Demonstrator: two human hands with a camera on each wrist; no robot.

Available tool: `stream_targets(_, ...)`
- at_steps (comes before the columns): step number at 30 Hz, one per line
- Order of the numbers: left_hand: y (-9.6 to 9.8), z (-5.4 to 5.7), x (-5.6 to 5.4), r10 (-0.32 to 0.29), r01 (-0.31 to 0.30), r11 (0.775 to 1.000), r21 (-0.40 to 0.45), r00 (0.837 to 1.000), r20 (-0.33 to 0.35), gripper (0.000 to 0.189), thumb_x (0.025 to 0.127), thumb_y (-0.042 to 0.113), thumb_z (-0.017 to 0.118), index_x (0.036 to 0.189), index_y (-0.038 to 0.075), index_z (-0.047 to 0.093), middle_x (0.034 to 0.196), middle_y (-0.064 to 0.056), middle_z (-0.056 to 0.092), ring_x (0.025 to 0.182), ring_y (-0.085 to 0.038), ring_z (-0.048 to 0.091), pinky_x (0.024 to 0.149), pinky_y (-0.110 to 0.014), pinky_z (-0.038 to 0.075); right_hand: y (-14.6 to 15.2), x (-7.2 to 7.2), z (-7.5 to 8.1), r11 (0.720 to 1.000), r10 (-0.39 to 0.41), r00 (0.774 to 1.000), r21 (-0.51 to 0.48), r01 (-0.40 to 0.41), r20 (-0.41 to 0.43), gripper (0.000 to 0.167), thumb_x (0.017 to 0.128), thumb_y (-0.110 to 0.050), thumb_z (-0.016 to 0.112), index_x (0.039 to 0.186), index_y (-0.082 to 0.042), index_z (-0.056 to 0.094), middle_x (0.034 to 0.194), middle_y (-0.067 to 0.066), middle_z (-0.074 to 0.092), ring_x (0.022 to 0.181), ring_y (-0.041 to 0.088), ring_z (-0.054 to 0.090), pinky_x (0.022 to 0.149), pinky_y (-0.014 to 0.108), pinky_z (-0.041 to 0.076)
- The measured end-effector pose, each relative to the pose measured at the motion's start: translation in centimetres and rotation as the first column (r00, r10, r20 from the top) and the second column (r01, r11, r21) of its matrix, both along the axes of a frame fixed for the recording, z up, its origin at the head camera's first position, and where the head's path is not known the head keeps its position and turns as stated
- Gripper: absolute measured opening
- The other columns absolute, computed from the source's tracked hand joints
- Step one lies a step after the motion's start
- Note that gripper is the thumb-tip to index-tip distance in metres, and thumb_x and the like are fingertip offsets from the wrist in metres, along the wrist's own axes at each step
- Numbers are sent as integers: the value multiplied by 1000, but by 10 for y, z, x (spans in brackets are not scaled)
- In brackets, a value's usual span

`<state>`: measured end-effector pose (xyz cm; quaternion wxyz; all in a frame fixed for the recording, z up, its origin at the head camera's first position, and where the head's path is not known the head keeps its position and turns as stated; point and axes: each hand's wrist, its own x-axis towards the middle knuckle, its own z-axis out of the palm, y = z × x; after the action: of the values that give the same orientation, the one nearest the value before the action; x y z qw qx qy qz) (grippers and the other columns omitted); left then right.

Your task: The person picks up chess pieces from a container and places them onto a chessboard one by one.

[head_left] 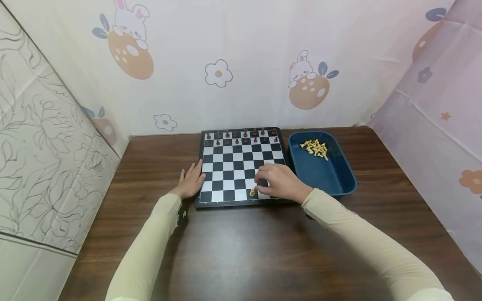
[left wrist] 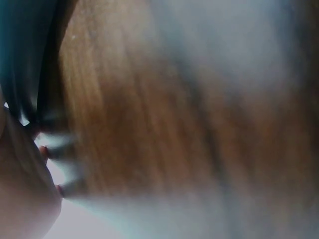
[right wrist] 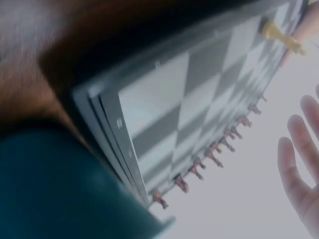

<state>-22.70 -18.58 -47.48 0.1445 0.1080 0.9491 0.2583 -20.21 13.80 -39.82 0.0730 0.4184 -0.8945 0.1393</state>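
A pale yellow chess piece point(head_left: 252, 192) stands on a dark square in the nearest row of the chessboard point(head_left: 226, 204). In the right wrist view this chess piece point(right wrist: 280, 35) is tall and upright on its base. My right hand point(head_left: 280, 182) hovers over the board's near right part, just right of the piece. Its fingers are loosely bent, and the right wrist view shows them apart from the piece with nothing held. My left hand point(head_left: 191, 182) rests at the board's left edge, fingers extended. Only part of it shows, blurred, in the left wrist view.
Dark red chess pieces point(head_left: 237, 141) fill two rows at the board's far side. Right of the board stands a blue tray point(head_left: 348, 177) with a pile of pale yellow chess pieces point(head_left: 315, 149). The wooden table point(head_left: 226, 251) ends against a patterned wall covering point(head_left: 248, 96).
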Motion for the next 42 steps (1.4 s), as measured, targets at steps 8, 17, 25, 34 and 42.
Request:
stream_targets(8,0,6,2,-2,2,1000,5,1000,-4,61,104,29,25,152,2,-2,158,-17,10,144,-33,0,109,-58,-8,22,-11,24,997,-55,997,43,58,-61,14,81,-28,75,87,-15,74,84,-3,66,72,10,56,61,27,48)
stream_targets(17,0,4,1,-8,8,1000,8,1000,2,61,104,30,25,152,2,-2,158,-17,8,144,-34,-1,109,-58,-9,60,-38,41,967,-219,975,125,220,-28,12,82,-24,74,87,-13,73,85,1,65,72,15,54,59,31,48)
stream_targets(25,1,4,1,-3,3,1000,1,1000,0,61,104,29,26,152,2,-1,158,-16,9,144,-33,0,109,-58,-8,89,-65,48,922,-348,937,180,342,2,13,84,-23,73,90,-11,73,87,4,66,74,19,57,65,37,52)
stream_targets(34,1,3,1,10,-10,1000,-7,1000,0,61,104,28,26,152,2,0,158,-15,7,144,-33,1,109,-58,-8,122,-92,45,886,-436,895,222,408,93,14,86,-18,67,89,-6,72,81,6,65,69,22,55,64,44,51)
stream_targets(42,1,4,2,4,-4,999,41,1000,-3,62,103,32,25,153,4,0,159,-13,4,144,-33,-2,109,-57,-11,142,-100,35,850,-471,877,315,423,95,16,85,-16,65,91,-3,71,80,8,65,66,22,56,61,46,51)
